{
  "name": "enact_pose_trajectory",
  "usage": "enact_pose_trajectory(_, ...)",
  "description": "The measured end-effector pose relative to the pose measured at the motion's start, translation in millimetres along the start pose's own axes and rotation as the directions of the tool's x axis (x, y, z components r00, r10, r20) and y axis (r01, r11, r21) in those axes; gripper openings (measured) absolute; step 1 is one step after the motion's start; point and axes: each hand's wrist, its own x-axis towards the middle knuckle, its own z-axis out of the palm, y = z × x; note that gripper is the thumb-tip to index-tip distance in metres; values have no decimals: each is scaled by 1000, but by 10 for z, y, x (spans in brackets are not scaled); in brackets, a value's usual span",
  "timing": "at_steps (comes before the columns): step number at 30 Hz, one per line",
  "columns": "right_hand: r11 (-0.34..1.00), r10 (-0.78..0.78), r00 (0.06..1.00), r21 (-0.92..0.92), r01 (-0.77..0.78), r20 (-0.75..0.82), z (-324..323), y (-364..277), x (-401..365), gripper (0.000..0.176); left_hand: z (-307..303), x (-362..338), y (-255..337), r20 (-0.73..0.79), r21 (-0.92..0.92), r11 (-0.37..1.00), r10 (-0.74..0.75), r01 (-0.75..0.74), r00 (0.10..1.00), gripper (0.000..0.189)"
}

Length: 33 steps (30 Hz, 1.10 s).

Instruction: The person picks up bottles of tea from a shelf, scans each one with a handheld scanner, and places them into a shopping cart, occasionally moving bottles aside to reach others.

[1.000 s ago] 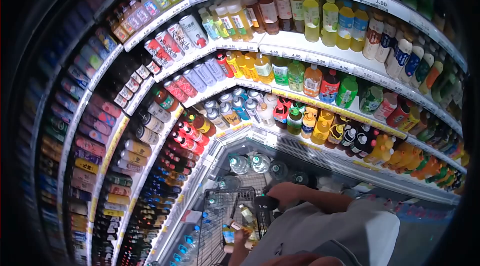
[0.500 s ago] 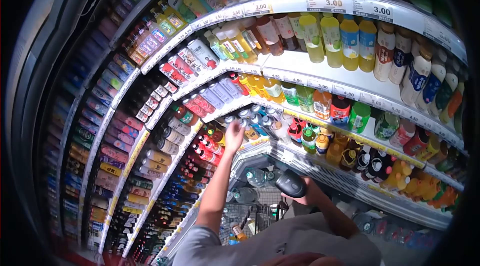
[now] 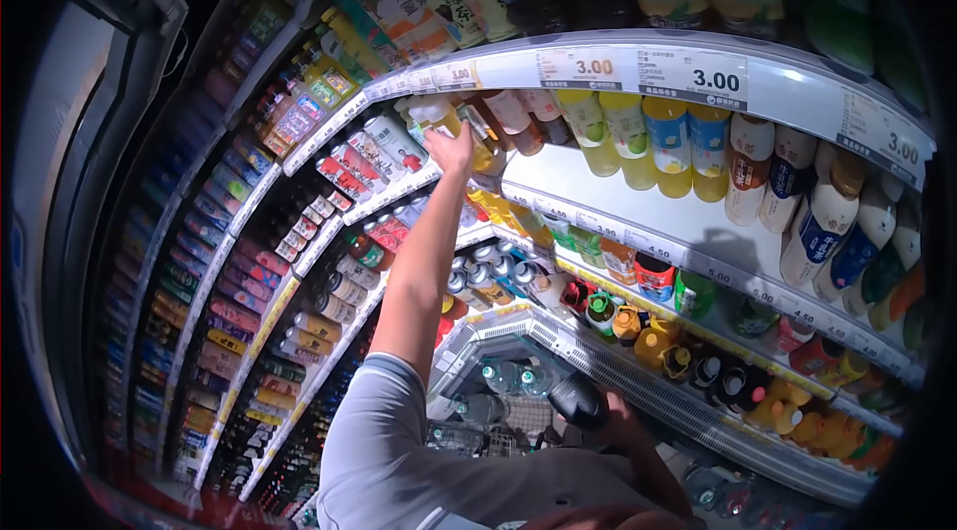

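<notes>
My left hand (image 3: 452,149) is raised to an upper shelf at the bend of the display. Its fingers and thumb close round the lower part of a bottle of pale yellow drink (image 3: 445,119), which stands in a row of similar bottles. Low down in front of my body, my right hand (image 3: 620,420) grips a black rounded handheld device (image 3: 578,400); its exact kind is not clear. Beside the left hand are large white-and-red cans (image 3: 394,143) on one side and bottles of darker tea (image 3: 510,116) on the other.
Curved shelves with price strips (image 3: 688,76) surround me, stocked with drinks. Yellow-green bottles (image 3: 630,136) and milk tea bottles (image 3: 750,171) stand to the right. A wire cart (image 3: 526,413) holding large clear bottles (image 3: 501,375) is below. A vent grille (image 3: 638,390) edges the lowest shelf.
My left hand has moved up from the lower can shelf to the bottles on the upper shelf. The view has tilted up. My right hand still holds the black device.
</notes>
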Motion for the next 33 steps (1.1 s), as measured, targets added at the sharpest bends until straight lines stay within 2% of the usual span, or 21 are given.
enact_pose_trajectory(1,999,-11,998,-41,9,-55,-17,1,-21,58,40,51,11,-26,36,999,-2,3,1000,89)
enact_pose_trajectory(3,1000,-1,1000,-1,1,-10,-70,323,-27,57,119,129,26,-37,40,999,-5,6,999,86)
enact_pose_trajectory(5,999,7,999,41,-8,31,-134,450,19,56,131,158,49,17,-34,998,-44,44,999,82)
enact_pose_trajectory(7,999,36,999,-22,-36,25,-152,469,20,57,143,108,25,-4,-80,996,-36,35,999,77)
enact_pose_trajectory(10,993,70,998,-95,-71,-8,-207,392,46,61,71,41,-53,-25,-179,984,11,-15,1000,72)
enact_pose_trajectory(11,993,74,997,-92,-73,4,-177,460,47,61,20,27,-107,40,-336,939,97,-78,994,67)
enact_pose_trajectory(12,973,10,999,-229,-21,-48,-117,569,38,63,-55,0,-168,89,-485,866,189,-123,978,64)
enact_pose_trajectory(13,931,-61,994,-363,25,-88,-69,643,6,65,-132,-36,-239,84,-474,873,175,-115,981,64)
enact_pose_trajectory(15,939,-98,994,-333,79,-40,-92,274,193,58,-301,-110,-324,133,-690,715,282,-116,950,60)
enact_pose_trajectory(17,984,-9,993,-176,30,121,-74,65,312,46,-459,-148,-486,224,-882,452,159,131,962,56)
enact_pose_trajectory(18,1000,16,989,3,-16,145,-2,120,340,38,-679,-241,-415,239,-903,394,130,171,962,53)
enact_pose_trajectory(20,997,77,972,-1,-79,222,82,88,414,38,-1133,-425,-444,286,-927,268,59,261,956,43)
enact_pose_trajectory(21,991,129,953,-9,-132,275,128,34,474,38,-1372,-434,-650,382,-909,240,148,342,912,36)
enact_pose_trajectory(22,987,152,960,13,-160,234,196,-85,504,38,-1529,-540,-860,424,-903,137,134,407,896,31)
enact_pose_trajectory(23,967,186,941,117,-227,283,270,16,532,35,-1772,-756,-927,463,-886,26,121,463,878,27)
enact_pose_trajectory(25,995,-90,996,-50,90,-7,522,12,520,41,-2178,-1176,-1077,524,-841,-92,104,533,845,48)
enact_pose_trajectory(27,997,-71,994,17,73,-81,896,937,398,49,-2593,-1558,-1328,576,-781,-207,128,590,807,52)
enact_pose_trajectory(29,988,-23,999,150,17,36,1069,377,534,47,-2981,-1900,-1553,550,-799,-200,141,567,823,60)
enact_pose_trajectory(31,977,38,973,194,-84,229,1329,85,587,43,-3385,-2219,-1722,526,-793,-291,114,535,843,62)
enact_pose_trajectory(32,983,12,933,165,-76,359,1471,-216,619,43,-3605,-2364,-1753,532,-804,-304,15,510,847,64)
enact_pose_trajectory(33,963,0,919,249,-107,395,1674,-346,610,56,-3777,-2497,-1917,523,-790,-360,28,497,852,67)
